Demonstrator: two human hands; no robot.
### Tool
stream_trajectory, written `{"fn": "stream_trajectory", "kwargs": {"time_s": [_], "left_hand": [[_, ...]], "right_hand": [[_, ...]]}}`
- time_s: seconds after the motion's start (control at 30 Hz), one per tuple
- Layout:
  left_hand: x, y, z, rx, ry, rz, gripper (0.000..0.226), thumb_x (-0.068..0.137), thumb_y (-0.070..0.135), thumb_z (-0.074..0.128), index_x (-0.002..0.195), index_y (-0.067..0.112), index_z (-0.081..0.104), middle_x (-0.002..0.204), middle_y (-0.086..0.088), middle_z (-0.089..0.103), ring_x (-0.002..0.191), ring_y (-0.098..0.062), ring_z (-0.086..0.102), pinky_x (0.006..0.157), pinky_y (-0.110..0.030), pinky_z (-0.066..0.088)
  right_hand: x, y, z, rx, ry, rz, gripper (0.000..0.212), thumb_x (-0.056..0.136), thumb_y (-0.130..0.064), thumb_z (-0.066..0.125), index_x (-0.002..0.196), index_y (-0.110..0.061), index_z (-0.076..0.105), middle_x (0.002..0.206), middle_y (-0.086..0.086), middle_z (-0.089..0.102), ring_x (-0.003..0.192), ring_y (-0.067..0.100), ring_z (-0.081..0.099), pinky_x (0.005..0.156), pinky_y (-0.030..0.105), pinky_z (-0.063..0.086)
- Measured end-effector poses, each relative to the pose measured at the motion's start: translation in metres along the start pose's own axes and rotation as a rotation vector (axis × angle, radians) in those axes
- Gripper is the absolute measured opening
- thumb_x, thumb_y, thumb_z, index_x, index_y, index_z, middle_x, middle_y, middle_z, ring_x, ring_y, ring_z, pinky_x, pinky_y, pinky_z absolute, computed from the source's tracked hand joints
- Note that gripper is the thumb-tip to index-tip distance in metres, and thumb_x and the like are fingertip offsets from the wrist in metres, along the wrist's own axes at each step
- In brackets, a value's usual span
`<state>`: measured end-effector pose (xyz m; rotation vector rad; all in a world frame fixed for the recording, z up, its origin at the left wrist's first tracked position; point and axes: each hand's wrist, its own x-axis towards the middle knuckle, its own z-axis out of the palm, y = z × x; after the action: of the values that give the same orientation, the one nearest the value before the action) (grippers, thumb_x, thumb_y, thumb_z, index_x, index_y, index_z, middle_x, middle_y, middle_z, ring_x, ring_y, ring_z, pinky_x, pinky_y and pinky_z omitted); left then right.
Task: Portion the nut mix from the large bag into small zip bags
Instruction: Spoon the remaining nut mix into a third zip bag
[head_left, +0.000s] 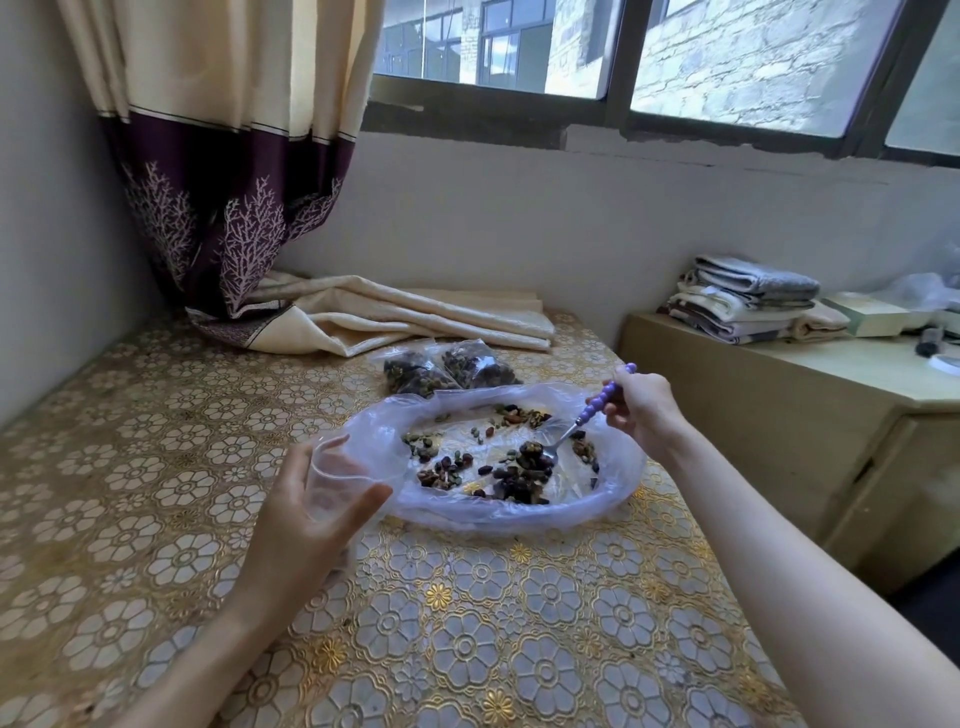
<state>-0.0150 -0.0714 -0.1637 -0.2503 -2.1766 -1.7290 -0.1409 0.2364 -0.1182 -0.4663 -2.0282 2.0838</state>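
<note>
The large clear bag (613, 499) lies spread open on the table, with nut mix (514, 473) scattered inside it. My right hand (641, 408) grips a spoon with a purple beaded handle (602, 400); its metal bowl (543, 456) rests in the nuts with a small heap on it. My left hand (306, 514) holds an empty small zip bag (337, 475) open at the large bag's left edge. Two filled small bags (415, 371) (475, 364) lie just behind the large bag.
The table wears a gold floral cloth (467, 623). A curtain (234, 156) hangs at the back left, its hem and a cream cloth (415, 317) lying on the table. A low cabinet (779, 415) on the right carries folded towels (748, 299).
</note>
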Motion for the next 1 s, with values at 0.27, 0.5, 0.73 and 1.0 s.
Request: {"fn": "stream_trajectory", "kwargs": {"time_s": [0.27, 0.5, 0.73, 1.0], "left_hand": [[0.000, -0.001, 0.002, 0.023, 0.005, -0.018, 0.079, 0.041, 0.084, 0.063, 0.106, 0.042, 0.046, 0.091, 0.007, 0.067, 0.066, -0.033, 0.065, 0.045, -0.042, 0.055], [0.002, -0.004, 0.002, 0.044, -0.040, -0.041, 0.101, 0.037, 0.087, 0.060, 0.119, 0.031, 0.043, 0.102, 0.002, 0.064, 0.064, -0.006, 0.064, 0.051, -0.019, 0.048], [0.000, -0.001, 0.001, -0.024, -0.057, -0.039, 0.078, 0.046, 0.078, 0.065, 0.110, 0.039, 0.044, 0.098, 0.005, 0.066, 0.054, 0.001, 0.059, 0.059, -0.020, 0.051], [0.000, 0.000, -0.001, -0.026, -0.005, -0.023, 0.103, 0.041, 0.082, 0.064, 0.122, 0.022, 0.045, 0.087, 0.003, 0.069, 0.059, -0.012, 0.065, 0.049, -0.018, 0.050]], "right_hand": [[-0.015, -0.018, 0.035, 0.162, -0.073, -0.086, 0.037, 0.100, -0.014, 0.035, 0.068, -0.007, 0.049, 0.040, 0.000, 0.056, 0.033, 0.006, 0.047, 0.038, 0.017, 0.037], [-0.064, -0.047, 0.084, 0.230, -0.324, -0.238, 0.032, 0.101, -0.013, 0.035, 0.073, -0.005, 0.049, 0.049, 0.005, 0.058, 0.046, 0.017, 0.056, 0.058, 0.033, 0.046], [-0.106, -0.052, 0.118, 0.029, -0.480, -0.515, 0.023, 0.101, -0.012, 0.038, 0.080, -0.006, 0.047, 0.057, 0.009, 0.061, 0.050, 0.027, 0.057, 0.040, 0.022, 0.037], [-0.123, -0.055, 0.121, -0.075, -0.563, -0.819, 0.018, 0.098, -0.010, 0.043, 0.080, -0.010, 0.047, 0.059, 0.015, 0.065, 0.042, 0.017, 0.050, 0.041, 0.027, 0.040]]}}
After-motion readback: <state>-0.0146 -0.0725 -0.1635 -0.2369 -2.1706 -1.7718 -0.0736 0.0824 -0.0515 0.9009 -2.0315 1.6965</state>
